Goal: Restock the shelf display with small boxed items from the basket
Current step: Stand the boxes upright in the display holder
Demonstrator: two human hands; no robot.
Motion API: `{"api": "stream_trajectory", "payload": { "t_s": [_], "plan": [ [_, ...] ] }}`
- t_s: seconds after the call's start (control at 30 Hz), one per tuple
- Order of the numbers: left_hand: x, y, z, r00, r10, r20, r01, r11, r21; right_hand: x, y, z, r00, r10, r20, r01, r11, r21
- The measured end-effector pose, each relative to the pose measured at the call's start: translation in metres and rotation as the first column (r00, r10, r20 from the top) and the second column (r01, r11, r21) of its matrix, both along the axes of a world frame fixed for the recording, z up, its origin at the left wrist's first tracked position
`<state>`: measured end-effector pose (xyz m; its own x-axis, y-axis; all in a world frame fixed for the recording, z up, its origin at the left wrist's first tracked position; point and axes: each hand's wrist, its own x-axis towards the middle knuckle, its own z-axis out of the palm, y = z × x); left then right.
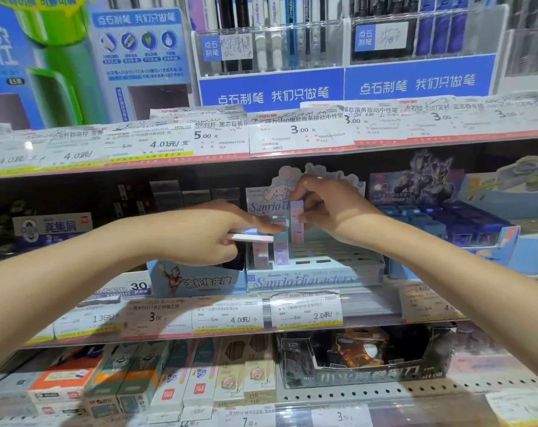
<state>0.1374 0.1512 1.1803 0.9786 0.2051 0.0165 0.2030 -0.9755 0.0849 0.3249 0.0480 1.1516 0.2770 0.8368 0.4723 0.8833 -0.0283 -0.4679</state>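
A pale blue Sanrio display tray (pixel 317 277) with rows of slots sits on the middle shelf. My right hand (pixel 329 208) pinches a small pink and lilac box (pixel 297 223) upright over the tray's left slots. My left hand (pixel 206 232) holds several flat boxes (pixel 250 237) sideways just left of the tray. Two small boxes (pixel 271 254) stand upright in the tray's front left slots. Most other slots look bare. No basket is in view.
A blue eraser box (pixel 197 280) stands left of the tray, a dark blue display carton (pixel 464 223) to its right. Price tags (pixel 306 309) line the shelf edge. Pen racks (pixel 271 47) fill the shelf above; pencil boxes (pixel 200 377) lie below.
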Motion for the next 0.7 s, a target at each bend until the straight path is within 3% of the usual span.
{"api": "stream_trajectory", "payload": {
  "t_s": [0.23, 0.53, 0.6, 0.63, 0.7],
  "plan": [
    [0.002, -0.002, 0.001, 1.000, -0.001, 0.000, 0.001, 1.000, 0.011, -0.001, -0.004, 0.002, 0.946, -0.066, 0.317, 0.061, 0.998, 0.027],
    [-0.003, 0.001, -0.001, 0.999, -0.037, 0.006, 0.037, 0.999, -0.004, 0.000, -0.006, 0.003, 0.949, -0.016, 0.314, 0.062, 0.989, -0.137],
    [-0.003, -0.003, 0.000, 0.999, -0.032, 0.021, 0.032, 0.999, -0.003, 0.000, -0.007, 0.006, 0.968, -0.018, 0.252, 0.057, 0.987, -0.148],
    [-0.003, -0.006, 0.000, 0.999, -0.031, 0.038, 0.032, 0.999, -0.012, 0.000, -0.006, 0.007, 0.988, -0.034, 0.150, 0.049, 0.994, -0.099],
    [-0.003, -0.013, -0.003, 0.994, 0.003, 0.107, 0.001, 0.999, -0.037, -0.004, -0.006, 0.011, 0.962, -0.008, -0.275, 0.029, 0.997, 0.071]
  ]
}}
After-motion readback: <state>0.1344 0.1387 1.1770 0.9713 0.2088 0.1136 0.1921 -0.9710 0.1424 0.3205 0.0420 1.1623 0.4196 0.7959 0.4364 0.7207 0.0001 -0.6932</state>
